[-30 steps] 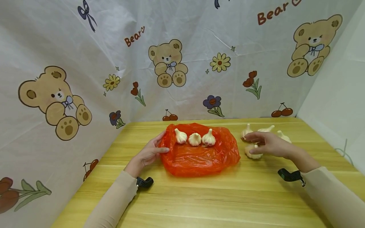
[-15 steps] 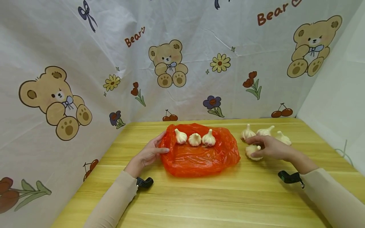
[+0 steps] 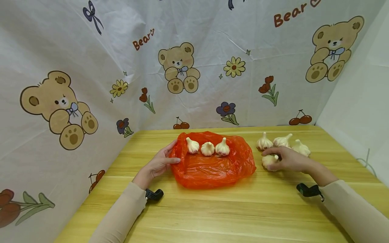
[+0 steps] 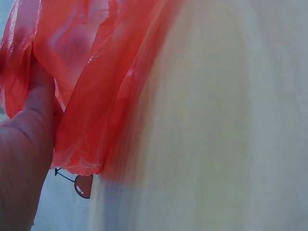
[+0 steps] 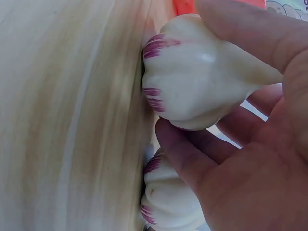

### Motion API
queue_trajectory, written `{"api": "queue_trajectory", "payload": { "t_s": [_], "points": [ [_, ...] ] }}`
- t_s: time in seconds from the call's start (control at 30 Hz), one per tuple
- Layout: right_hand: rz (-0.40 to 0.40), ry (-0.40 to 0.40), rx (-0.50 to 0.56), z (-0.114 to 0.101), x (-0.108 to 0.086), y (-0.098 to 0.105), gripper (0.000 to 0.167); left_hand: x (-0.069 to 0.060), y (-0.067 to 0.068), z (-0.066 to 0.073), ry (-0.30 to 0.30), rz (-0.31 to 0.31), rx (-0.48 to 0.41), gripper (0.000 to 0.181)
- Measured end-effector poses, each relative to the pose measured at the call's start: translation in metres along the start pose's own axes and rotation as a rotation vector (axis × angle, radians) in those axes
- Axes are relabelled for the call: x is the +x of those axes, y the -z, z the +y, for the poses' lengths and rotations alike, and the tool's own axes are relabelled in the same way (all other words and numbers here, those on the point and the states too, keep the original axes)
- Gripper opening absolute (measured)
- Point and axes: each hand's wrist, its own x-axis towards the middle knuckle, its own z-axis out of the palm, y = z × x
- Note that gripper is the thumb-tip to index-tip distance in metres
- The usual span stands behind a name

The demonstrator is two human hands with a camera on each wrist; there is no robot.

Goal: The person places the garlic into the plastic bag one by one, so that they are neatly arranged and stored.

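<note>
A red plastic bag (image 3: 209,170) lies on the table with its mouth spread, and three garlic bulbs (image 3: 208,148) sit in a row inside it. My left hand (image 3: 161,162) grips the bag's left edge, the thumb on the inner side; in the left wrist view the red film (image 4: 96,96) covers part of the fingers. To the right of the bag, my right hand (image 3: 288,158) holds a garlic bulb (image 3: 268,160) between thumb and fingers. The right wrist view has this white, purple-streaked bulb (image 5: 192,72) low at the tabletop, stem toward the palm.
Behind the right hand stand three more bulbs: one upright (image 3: 264,141), one tilted (image 3: 283,140) and one farther right (image 3: 301,148). The wooden table (image 3: 212,216) meets a bear-print cloth (image 3: 206,101) at the back and left. A white wall (image 3: 358,114) rises on the right.
My right thumb and fingers have come in around the near garlic bulb, which has shifted and turned slightly. The left hand and bag have not visibly moved.
</note>
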Motion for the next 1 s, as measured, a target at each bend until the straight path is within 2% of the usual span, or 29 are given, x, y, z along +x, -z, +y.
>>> {"api": "queue_trajectory", "payload": {
  "t_s": [0.3,0.63,1.0],
  "points": [
    [-0.009,-0.03,-0.016,0.0017,-0.001,-0.0019,0.06,0.0008,0.0008,0.0,-0.006,-0.004,-0.003,0.095],
    [-0.04,-0.024,-0.063,0.0006,0.0003,-0.0043,0.067,0.0005,0.0016,-0.0019,-0.011,-0.008,0.012,0.094],
    [0.003,-0.033,-0.024,-0.0025,-0.0021,0.0004,0.066,0.0003,0.0014,-0.0016,-0.018,-0.021,0.006,0.094]
  ]
}}
